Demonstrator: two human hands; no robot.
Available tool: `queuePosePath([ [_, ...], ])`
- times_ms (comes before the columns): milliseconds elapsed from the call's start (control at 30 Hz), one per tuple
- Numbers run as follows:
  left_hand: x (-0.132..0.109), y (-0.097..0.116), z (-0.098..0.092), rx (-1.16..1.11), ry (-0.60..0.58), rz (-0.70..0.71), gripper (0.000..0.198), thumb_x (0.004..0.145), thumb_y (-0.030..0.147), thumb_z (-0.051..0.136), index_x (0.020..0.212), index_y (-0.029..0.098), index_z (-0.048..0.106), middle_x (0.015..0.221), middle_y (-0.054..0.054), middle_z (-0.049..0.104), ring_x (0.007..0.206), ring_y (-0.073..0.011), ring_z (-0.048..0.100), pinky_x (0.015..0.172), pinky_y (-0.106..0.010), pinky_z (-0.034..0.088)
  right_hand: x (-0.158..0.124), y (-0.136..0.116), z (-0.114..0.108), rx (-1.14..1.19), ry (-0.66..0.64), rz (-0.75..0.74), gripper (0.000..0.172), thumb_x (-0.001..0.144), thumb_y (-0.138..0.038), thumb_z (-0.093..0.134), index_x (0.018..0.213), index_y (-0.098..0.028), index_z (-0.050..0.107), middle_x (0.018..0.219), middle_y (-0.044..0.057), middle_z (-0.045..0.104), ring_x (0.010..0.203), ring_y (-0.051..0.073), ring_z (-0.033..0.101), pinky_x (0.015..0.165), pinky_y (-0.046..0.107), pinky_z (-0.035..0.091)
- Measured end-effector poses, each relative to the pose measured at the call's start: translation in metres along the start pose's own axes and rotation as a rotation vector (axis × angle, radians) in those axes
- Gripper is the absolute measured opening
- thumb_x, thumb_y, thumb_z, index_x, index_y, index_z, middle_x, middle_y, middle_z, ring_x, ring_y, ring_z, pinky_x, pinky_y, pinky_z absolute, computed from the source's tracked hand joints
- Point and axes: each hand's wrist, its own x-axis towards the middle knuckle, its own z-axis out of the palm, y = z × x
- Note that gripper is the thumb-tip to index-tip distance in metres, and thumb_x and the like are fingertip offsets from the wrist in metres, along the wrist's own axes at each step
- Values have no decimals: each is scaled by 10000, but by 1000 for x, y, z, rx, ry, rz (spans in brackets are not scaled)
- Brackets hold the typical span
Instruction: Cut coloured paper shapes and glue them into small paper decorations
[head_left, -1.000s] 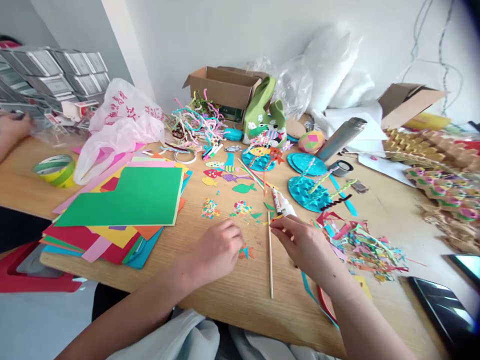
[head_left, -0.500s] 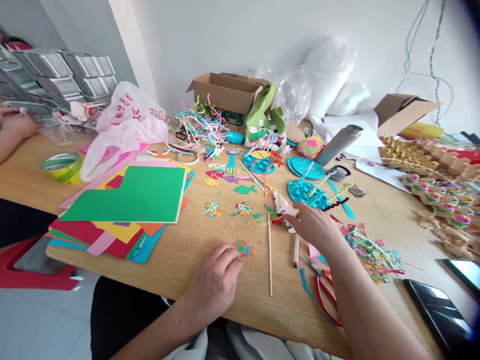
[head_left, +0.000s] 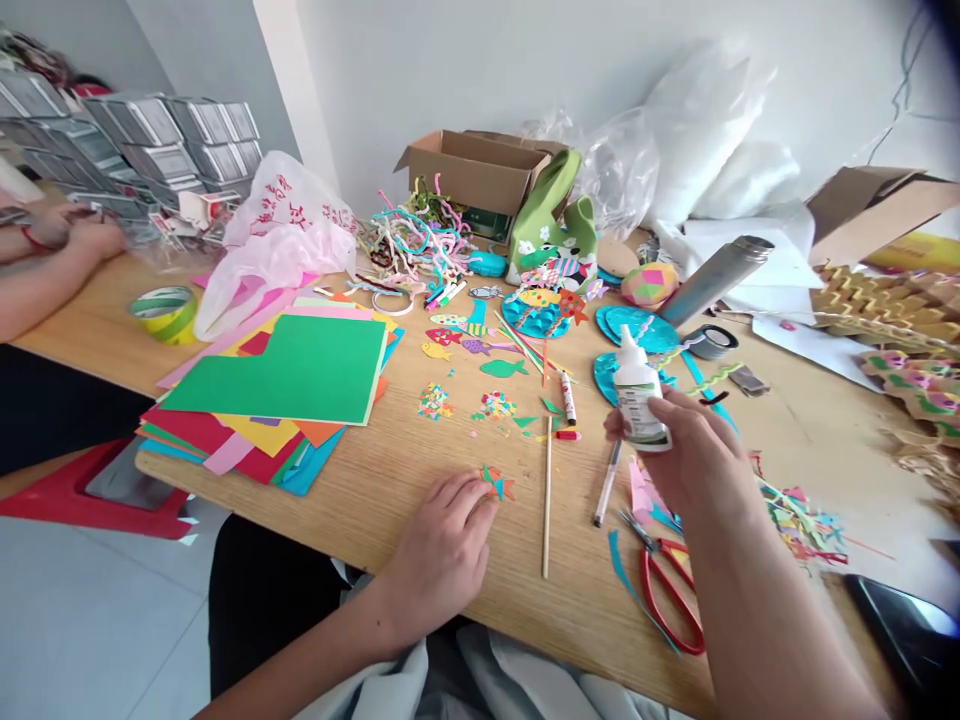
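Observation:
In my right hand is a white squeeze bottle with a nozzle top, held upright above the table; my right hand is wrapped round its lower part. My left hand rests on the wood, fingers together and bent, with the fingertips on the left end of a small orange paper fish. Green and blue paper triangles lie on this fish. Right of it is a thin wooden stick. Two piles of coloured paper bits and a green paper fish lie farther back. The left thumb is hidden.
Red-handled scissors, a pen and a marker lie near my right arm. Coloured paper sheets are stacked at left. Pipe cleaners, a metal flask and a cardboard box stand behind. Another person's hands are at far left.
My right hand has picked up the white bottle from beside the marker and raised it upright. My left hand stays at the orange fish. The camera view has turned slightly left.

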Motion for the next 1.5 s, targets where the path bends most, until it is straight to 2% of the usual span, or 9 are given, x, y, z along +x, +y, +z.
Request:
queuePosePath([
  [100,-1,4,3,53,-40,-40,481,787,62,453,1257,102,548,1295,-126,567,1285,-271,444,1107,-453,386,-13,11,20,275,-172,112,199,796,-370,564,912,-212,599,793,29,642,626,173,591,563,303,459],
  [267,-2,6,6,106,-79,-50,504,812,104,461,1314,110,509,1361,-133,518,1364,-282,351,1149,-480,322,-27,34,39,341,-382,261,211,795,-368,584,933,-220,523,685,3,621,537,152,531,509,275,390],
  [400,-2,8,5,134,-101,-62,488,833,123,455,1318,114,508,1367,-137,510,1369,-292,339,1146,-485,323,-32,40,38,273,-520,177,238,857,-423,566,934,-200,532,688,0,586,564,140,500,549,278,376],
  [500,-2,8,5,148,-105,-61,480,838,128,453,1313,113,513,1367,-139,508,1372,-297,334,1143,-488,326,-33,40,36,105,-588,92,257,885,-450,561,939,-201,528,739,15,605,656,161,537,619,290,405],
  [700,-5,7,9,176,-96,-60,461,841,130,449,1295,102,526,1366,-139,517,1381,-302,325,1149,-487,313,-38,34,39,-444,-639,-201,227,915,-394,520,984,-179,540,796,24,569,682,157,508,617,278,387],
  [900,-5,8,8,183,-98,-61,448,842,134,440,1278,101,536,1327,-140,544,1358,-313,359,1140,-494,318,-38,32,41,-577,-686,-355,158,908,-325,497,907,-175,547,797,46,577,710,177,524,646,294,410],
  [1167,-4,8,7,181,-117,-65,440,844,136,446,1273,101,538,1345,-138,536,1354,-305,360,1142,-483,319,-38,31,38,-464,-692,-211,200,898,-379,538,874,-185,576,708,-3,554,612,137,481,553,254,371],
  [1367,-3,8,7,170,-128,-70,470,850,154,463,1314,96,504,1366,-140,518,1368,-285,335,1155,-456,303,-34,38,33,-220,-470,-81,337,888,-432,571,1126,-194,584,755,-6,540,656,144,467,584,266,368],
  [1500,-2,10,4,153,-134,-82,513,869,217,488,1377,155,456,1368,-127,511,1370,-296,329,1141,-479,312,-33,41,31,37,-482,73,404,923,-437,478,1228,-189,571,683,-15,494,587,141,422,533,279,338],
])
